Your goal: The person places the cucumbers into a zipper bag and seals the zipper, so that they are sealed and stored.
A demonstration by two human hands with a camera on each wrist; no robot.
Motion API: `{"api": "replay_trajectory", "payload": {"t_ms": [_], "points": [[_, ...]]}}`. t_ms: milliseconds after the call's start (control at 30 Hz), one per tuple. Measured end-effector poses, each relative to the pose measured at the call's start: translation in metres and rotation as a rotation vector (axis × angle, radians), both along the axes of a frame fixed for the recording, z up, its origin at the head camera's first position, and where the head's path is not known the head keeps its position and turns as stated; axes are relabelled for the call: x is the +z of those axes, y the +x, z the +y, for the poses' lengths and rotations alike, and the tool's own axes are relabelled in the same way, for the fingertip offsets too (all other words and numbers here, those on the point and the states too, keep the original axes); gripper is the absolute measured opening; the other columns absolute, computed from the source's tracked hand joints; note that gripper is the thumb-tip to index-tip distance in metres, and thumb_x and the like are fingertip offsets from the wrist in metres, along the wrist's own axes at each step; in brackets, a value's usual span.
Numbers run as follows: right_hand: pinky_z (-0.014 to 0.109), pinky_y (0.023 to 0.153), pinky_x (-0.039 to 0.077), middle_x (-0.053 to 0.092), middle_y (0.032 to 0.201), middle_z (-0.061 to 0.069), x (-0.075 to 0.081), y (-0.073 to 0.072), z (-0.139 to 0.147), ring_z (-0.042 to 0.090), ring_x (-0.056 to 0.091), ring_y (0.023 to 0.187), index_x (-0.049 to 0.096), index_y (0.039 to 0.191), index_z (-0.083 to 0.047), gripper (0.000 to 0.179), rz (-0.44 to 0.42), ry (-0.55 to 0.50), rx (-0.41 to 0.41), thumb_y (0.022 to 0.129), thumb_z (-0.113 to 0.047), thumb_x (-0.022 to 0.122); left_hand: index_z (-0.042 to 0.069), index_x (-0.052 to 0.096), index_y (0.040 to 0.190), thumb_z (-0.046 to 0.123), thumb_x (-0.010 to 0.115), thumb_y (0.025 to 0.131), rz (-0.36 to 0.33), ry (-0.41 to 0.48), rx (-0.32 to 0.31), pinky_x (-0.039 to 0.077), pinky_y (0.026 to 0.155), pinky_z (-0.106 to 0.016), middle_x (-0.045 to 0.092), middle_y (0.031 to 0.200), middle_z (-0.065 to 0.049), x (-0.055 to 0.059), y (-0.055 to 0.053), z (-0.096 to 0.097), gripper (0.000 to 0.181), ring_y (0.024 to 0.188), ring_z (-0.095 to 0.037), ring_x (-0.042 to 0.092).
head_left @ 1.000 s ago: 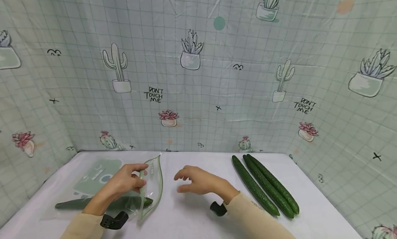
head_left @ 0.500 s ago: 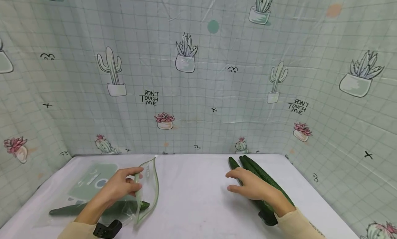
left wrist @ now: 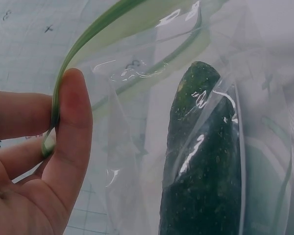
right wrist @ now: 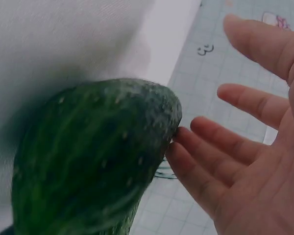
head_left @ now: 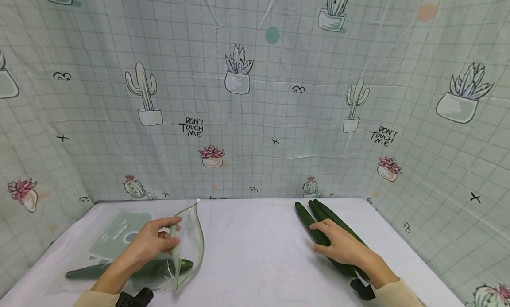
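Note:
My left hand (head_left: 147, 244) pinches the green-edged lip of a clear zip bag (head_left: 202, 245), holding its mouth apart. Inside the bag lies a cucumber (left wrist: 201, 147), its tip near the opening. On the right of the table, several fingers of my right hand (head_left: 338, 245) hover over or touch the leftmost cucumber (head_left: 306, 219) of three lying side by side; contact is unclear. In the right wrist view the fingers of that hand are spread, and a cucumber end (right wrist: 98, 152) stands close to their tips. My hand and wrist partly cover the three cucumbers.
A white cloth (head_left: 251, 254) covers the table. Behind it hangs a grid-patterned curtain (head_left: 255, 121) with cactus prints, which also runs along both sides. A black wrist camera strap (head_left: 362, 290) sits at my right wrist, close to the cucumbers' near ends.
My right hand has moved from beside the bag over to the cucumbers on the right and lowered onto or just above them. The left hand keeps hold of the bag's lip.

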State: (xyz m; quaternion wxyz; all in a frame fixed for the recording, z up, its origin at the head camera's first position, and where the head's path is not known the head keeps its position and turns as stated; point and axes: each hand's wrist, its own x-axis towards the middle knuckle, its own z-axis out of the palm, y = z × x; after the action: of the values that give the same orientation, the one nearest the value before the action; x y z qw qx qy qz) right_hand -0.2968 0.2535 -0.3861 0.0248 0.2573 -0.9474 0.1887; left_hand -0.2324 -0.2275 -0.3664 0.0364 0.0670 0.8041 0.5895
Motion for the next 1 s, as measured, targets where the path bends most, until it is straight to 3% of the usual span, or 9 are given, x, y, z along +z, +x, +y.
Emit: {"api": "replay_trajectory", "payload": {"t_ms": [400, 800, 1000], "points": [[0.056, 0.092, 0.043, 0.054, 0.132, 0.016, -0.0024, 0.0040, 0.0108, 0.036, 0.052, 0.119, 0.046, 0.141, -0.012, 0.071, -0.187, 0.024, -0.092, 0.080, -0.033, 0.077, -0.012, 0.034, 0.142, -0.007, 0.062, 0.086, 0.011, 0.006, -0.009, 0.055, 0.064, -0.039, 0.052, 0.117, -0.019, 0.0002, 0.0006, -0.0007, 0.062, 0.066, -0.019, 0.056], [0.055, 0.088, 0.046, 0.058, 0.125, 0.020, -0.0024, 0.0050, 0.0074, 0.039, 0.055, 0.114, 0.048, 0.138, -0.008, 0.064, -0.120, 0.010, -0.120, 0.081, -0.017, 0.077, -0.011, 0.036, 0.142, -0.006, 0.064, 0.086, -0.004, -0.004, 0.008, 0.055, 0.064, -0.039, 0.051, 0.120, -0.021, 0.0005, -0.0008, -0.0023, 0.063, 0.066, -0.020, 0.055], [0.052, 0.082, 0.049, 0.060, 0.120, 0.019, -0.0036, 0.0056, 0.0080, 0.037, 0.058, 0.109, 0.050, 0.136, -0.009, 0.062, -0.133, -0.032, -0.127, 0.081, -0.016, 0.076, -0.011, 0.035, 0.142, -0.006, 0.063, 0.086, -0.007, 0.005, -0.002, 0.055, 0.064, -0.039, 0.049, 0.121, -0.022, 0.0000, 0.0000, -0.0017, 0.063, 0.066, -0.018, 0.055]]}}
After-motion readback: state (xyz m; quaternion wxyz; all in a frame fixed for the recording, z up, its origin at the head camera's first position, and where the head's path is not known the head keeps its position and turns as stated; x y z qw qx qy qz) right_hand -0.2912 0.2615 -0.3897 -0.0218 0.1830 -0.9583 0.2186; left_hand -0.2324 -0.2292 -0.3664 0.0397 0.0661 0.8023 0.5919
